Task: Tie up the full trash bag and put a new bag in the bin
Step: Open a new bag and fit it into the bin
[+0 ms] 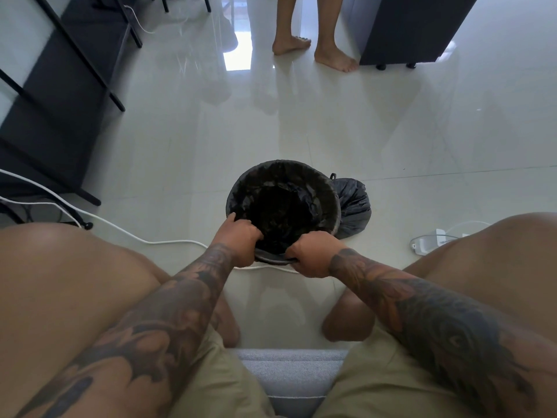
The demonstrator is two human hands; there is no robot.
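Both of my hands work the near rim of the bin [241,188] on the floor, left hand [241,238] and right hand [313,254] each in a closed grip pinching the new bag [283,206], so I judge it best to fold the edge evenly outward, the tied full bag [354,206] resting just behind.

We see a glossy pale tiled floor [301,122] carrying the round black bin [241,188] at center frame, a tied black trash bag [354,206] touching its right side, white cables [126,233] at left, and bare feet [331,55] at top.
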